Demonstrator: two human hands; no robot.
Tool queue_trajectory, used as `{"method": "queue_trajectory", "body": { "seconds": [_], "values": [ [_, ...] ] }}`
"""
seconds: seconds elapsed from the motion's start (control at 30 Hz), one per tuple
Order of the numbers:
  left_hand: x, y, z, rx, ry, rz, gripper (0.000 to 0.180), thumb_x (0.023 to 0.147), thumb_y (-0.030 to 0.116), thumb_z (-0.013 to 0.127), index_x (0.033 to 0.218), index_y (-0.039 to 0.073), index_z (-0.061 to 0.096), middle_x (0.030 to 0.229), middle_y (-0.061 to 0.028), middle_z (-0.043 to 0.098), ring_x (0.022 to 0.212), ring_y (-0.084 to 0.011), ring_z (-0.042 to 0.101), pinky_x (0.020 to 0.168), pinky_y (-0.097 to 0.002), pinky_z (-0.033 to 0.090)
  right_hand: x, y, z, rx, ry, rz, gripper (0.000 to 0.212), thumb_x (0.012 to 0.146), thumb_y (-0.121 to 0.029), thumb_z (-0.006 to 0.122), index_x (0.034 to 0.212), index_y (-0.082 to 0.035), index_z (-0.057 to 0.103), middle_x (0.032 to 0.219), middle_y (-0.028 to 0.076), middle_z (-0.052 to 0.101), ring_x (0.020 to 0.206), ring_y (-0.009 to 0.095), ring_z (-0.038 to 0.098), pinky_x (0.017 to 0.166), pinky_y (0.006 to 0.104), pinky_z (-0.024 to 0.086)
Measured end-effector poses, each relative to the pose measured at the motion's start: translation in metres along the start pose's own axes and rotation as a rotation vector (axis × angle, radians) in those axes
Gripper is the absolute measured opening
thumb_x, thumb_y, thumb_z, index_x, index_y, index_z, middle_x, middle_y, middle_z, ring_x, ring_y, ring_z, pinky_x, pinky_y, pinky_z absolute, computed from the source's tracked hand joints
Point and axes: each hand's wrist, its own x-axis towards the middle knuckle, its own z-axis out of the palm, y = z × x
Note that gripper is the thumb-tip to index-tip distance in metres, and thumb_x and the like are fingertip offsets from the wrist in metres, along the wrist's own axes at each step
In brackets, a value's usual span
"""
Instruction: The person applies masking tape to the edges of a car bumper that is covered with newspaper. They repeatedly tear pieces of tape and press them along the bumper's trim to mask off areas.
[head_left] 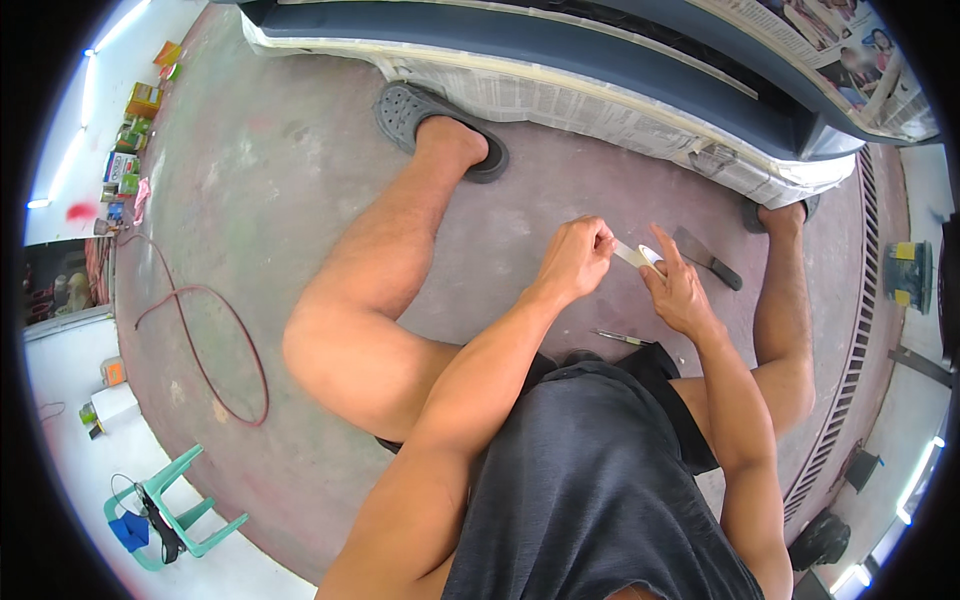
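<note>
A roll of whitish masking tape (pixel 651 257) is in my right hand (pixel 683 292), the fingers around it and partly stretched out. From the roll a short pale strip (pixel 628 253) runs left to my left hand (pixel 578 262), whose fingers are closed on its end. Both hands are in the air between my spread legs. Right of them a flat-bladed scraper with a dark handle (pixel 727 273) lies on the floor. A slim metallic tool (pixel 622 337), perhaps a cutter, lies nearer my body.
Ahead stands a dark blue-grey vehicle panel (pixel 480 30), its lower edge masked with newspaper (pixel 560 105). A red hose (pixel 215 400) curls on the floor at left, near a green plastic stool (pixel 190 515). A floor grating (pixel 858 350) runs along the right.
</note>
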Motion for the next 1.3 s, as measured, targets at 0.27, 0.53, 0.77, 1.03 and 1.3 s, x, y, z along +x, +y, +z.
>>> {"method": "queue_trajectory", "body": {
  "seconds": [0.27, 0.53, 0.77, 1.03, 1.3],
  "values": [
    [-0.002, 0.001, -0.004, 0.045, -0.058, 0.033, 0.017, 0.096, 0.015, 0.072, 0.096, -0.002, 0.074, 0.078, -0.0137, 0.071, 0.069, -0.0205, 0.064, 0.067, -0.0377, 0.051, 0.01, 0.019, 0.008, -0.086, 0.001, -0.122, 0.08, 0.099, -0.005, 0.051, 0.171, -0.011, 0.016, 0.072, 0.017, 0.06, 0.066, 0.03, 0.057, 0.076, 0.042, 0.05],
    [0.012, 0.007, -0.014, -0.334, -0.102, -0.169, 0.019, 0.096, 0.015, 0.074, 0.103, 0.002, 0.062, 0.094, -0.007, 0.069, 0.081, -0.0105, 0.06, 0.069, -0.0309, 0.049, 0.003, -0.004, -0.009, 0.356, -0.141, -0.079, 0.084, 0.102, -0.002, 0.05, 0.172, -0.014, 0.005, 0.085, 0.011, 0.067, 0.068, 0.017, 0.061, 0.069, 0.035, 0.053],
    [0.011, 0.01, 0.003, -0.597, -0.081, -0.069, 0.036, 0.093, 0.007, 0.077, 0.111, 0.007, 0.046, 0.118, -0.0128, 0.07, 0.095, -0.01, 0.062, 0.081, -0.0297, 0.053, 0.001, -0.028, -0.03, 0.379, -0.107, -0.03, 0.085, 0.1, -0.004, 0.053, 0.171, -0.01, 0.007, 0.091, 0.013, 0.073, 0.07, 0.021, 0.07, 0.073, 0.037, 0.057],
    [0.005, 0.031, -0.01, -0.665, -0.097, -0.023, 0.045, 0.09, 0.0, 0.079, 0.104, 0.01, 0.038, 0.111, -0.02, 0.074, 0.095, -0.0088, 0.065, 0.076, -0.0265, 0.053, 0.001, -0.039, -0.039, 0.374, -0.112, -0.116, 0.086, 0.1, -0.006, 0.054, 0.171, -0.011, 0.006, 0.095, 0.014, 0.075, 0.071, 0.022, 0.069, 0.077, 0.0369, 0.057],
    [-0.008, 0.056, -0.004, -0.385, 0.044, 0.087, 0.049, 0.089, -0.001, 0.081, 0.101, 0.009, 0.034, 0.088, -0.0144, 0.075, 0.081, -0.0075, 0.063, 0.068, -0.0245, 0.051, -0.009, -0.052, -0.047, 0.367, -0.102, -0.095, 0.083, 0.1, -0.008, 0.055, 0.17, -0.009, 0.011, 0.095, 0.015, 0.076, 0.07, 0.023, 0.071, 0.078, 0.0372, 0.057]
  ]
}}
